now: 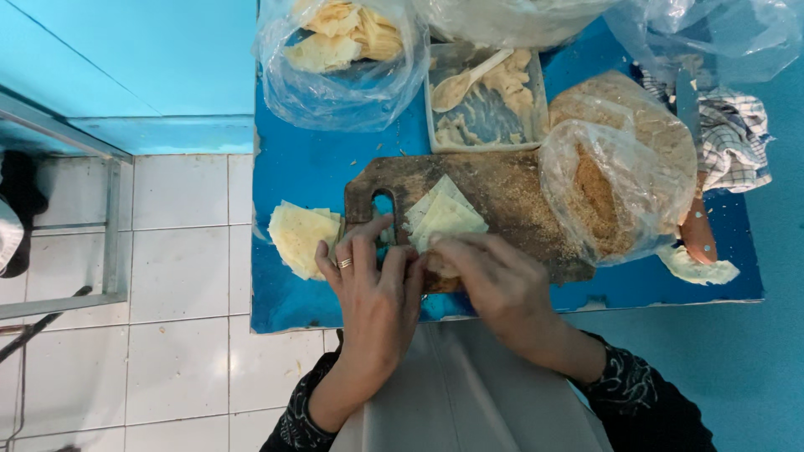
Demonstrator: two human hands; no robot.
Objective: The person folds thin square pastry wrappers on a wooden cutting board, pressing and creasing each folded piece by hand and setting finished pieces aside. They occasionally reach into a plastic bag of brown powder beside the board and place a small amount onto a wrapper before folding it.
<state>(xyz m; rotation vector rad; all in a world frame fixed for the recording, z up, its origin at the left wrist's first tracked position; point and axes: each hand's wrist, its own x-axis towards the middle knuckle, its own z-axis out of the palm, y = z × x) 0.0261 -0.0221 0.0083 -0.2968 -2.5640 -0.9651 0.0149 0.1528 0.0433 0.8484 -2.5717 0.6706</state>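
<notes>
My left hand (368,280), with a ring on one finger, and my right hand (490,280) meet at the near edge of a worn wooden cutting board (511,197). Both pinch a pale square dough wrapper (442,216) that lies folded on the board, with a bit of filling under my fingertips. A stack of flat wrappers (298,237) rests on the blue table just left of my left hand.
A plastic bag of breadcrumbs (620,176) sits on the board's right end. Behind it stand a metal tray with filling and a spoon (481,92), a bag of folded wrappers (343,50) and a checked cloth (733,138). White tiled floor lies to the left.
</notes>
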